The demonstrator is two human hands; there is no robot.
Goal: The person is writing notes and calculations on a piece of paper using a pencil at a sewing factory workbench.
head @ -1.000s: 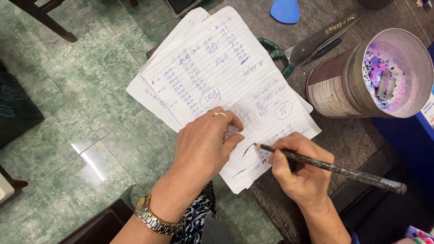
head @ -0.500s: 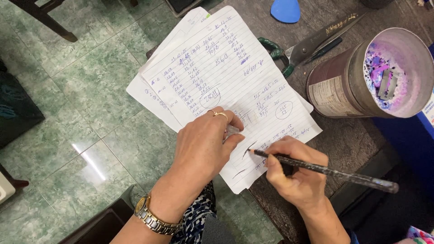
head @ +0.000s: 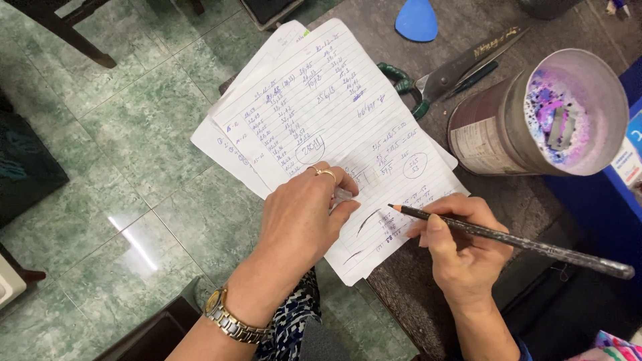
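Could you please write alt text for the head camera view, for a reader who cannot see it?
A right hand holds a dark pencil, tip on lined paper full of handwritten figures, while the left hand presses the sheet down. Scissors and an open can lie nearby.

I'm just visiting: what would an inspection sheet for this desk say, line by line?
Surface: dark, mottled tabletop, its edge over a green marbled tile floor.
Job's things: white lined sheets of paper with handwritten blue figures, overhanging the table edge; long dark pencil, tip just above the sheet.
Clutter: green-handled metal scissors; blue teardrop-shaped flat piece; round tin lying on its side, inside stained purple.
Hands: left hand, with gold ring and wristwatch, presses on the paper; right hand grips the pencil between its fingers.
Cables: nothing seen.
Surroundings: dark wooden furniture legs on the floor.
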